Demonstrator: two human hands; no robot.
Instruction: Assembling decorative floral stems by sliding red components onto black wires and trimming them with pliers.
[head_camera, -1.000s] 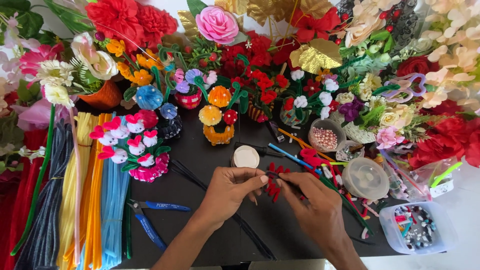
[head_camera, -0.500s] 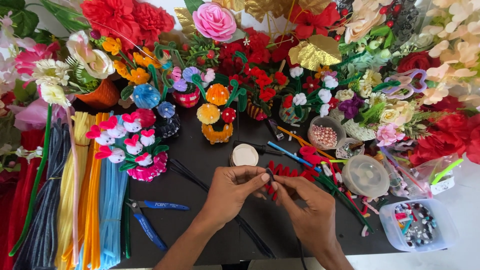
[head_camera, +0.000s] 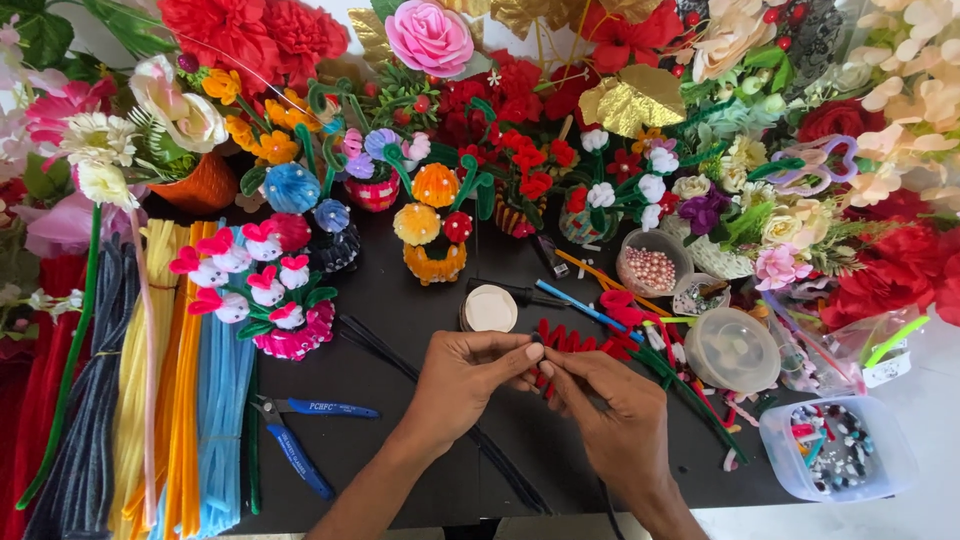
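Work piece: a thin black pipe cleaner (head_camera: 500, 462) was pinched at its upper end between the two hands, just below table centre; its tail trailed off toward 6 o'clock across the black table (head_camera: 400, 470).
Left hand (head_camera: 470, 375): fingers curled, thumb and forefinger pressed together on the wire tip, apparently to steady it.
Right hand (head_camera: 610, 400): fingertips met the left hand's, nipping the same tip; the paired grip suited bending or twisting, as a judgement.
Red zigzag piece (head_camera: 570, 340): fuzzy chenille folded into peaks, lying just beyond the fingertips at 12 o'clock.
Round spool (head_camera: 489, 309): pale, flat-topped disc, near the hands at 11 o'clock.
Lidded tub (head_camera: 731, 348): clear round plastic, at 3 o'clock, within easy reach.
Bead box (head_camera: 838, 448): translucent rectangular tray of small mixed pieces, at 4 o'clock.
Pliers (head_camera: 295, 440): blue-handled, metal jaws, resting at 9 o'clock, apart from the hands.
Stock bundles (head_camera: 190, 400): yellow, orange, blue and grey fuzzy stems laid in parallel at 9 o'clock, sorted by colour.
Finished posies (head_camera: 270, 290): small woven pots of pompom flowers, at 10 to 12 o'clock.
Backdrop flowers (head_camera: 430, 35): fabric and foil blooms banked along the far edge.
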